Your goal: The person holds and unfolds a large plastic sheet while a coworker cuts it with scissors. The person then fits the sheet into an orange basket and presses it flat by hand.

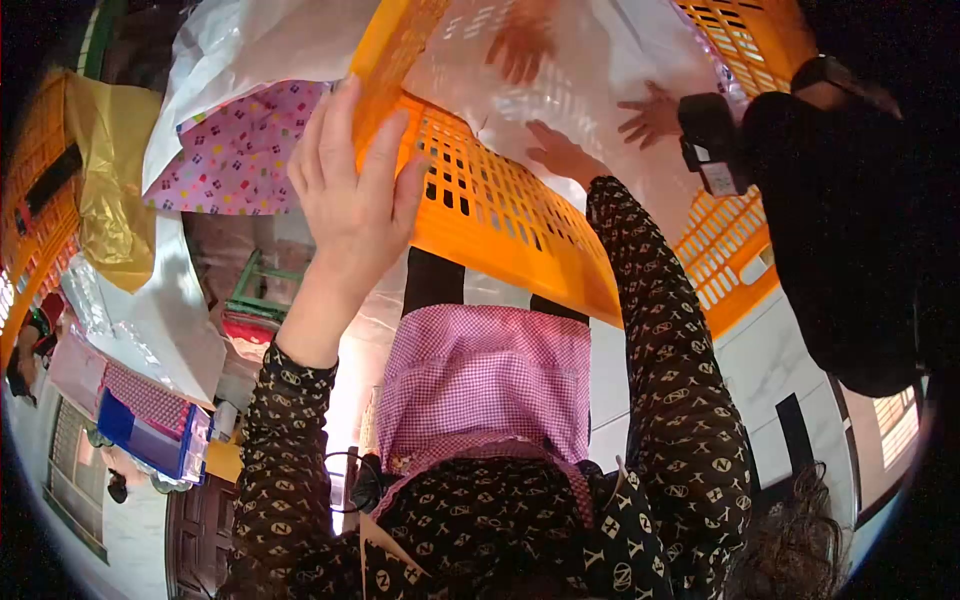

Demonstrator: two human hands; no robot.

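So on the far left there's an orange crate (38, 185) with a gold sheet (118, 215) hanging beside it, all crinkly. Lower down on that side you've got a blue bin (145, 445), and a bit right of it a green frame (262, 280) with something red (250, 328) under it.

Next over is a purple printed cloth (245, 155), with white sheeting (240, 50) above it and more white stuff below.

Then comes the left hand (345, 200), back of the hand facing the camera. It's up against the near left corner of the orange basket (510, 205), fingers pretty much straight and a little spread, thumb out to the side over the slotted wall. Can't tell how hard it's pressing, but it's not closed into a fist.

The basket sits tilted in the middle, just above the pink checked apron (490, 375), and cloudy plastic (590, 85) spreads out behind its slotted side. Somebody else's hand (522, 45) is at the top over that plastic, fingers spread.

The right hand (562, 155) reaches past the basket's edge, over the plastic. Its fingers are open and stretched out, not wrapped around anything. Can't tell if the fingertips actually touch the plastic.

Right of that, another open hand (652, 115) is near a black device (708, 145), next to a person in black (840, 240). Below the device there's one more orange crate (728, 260), standing on the pale tiled floor (775, 365).
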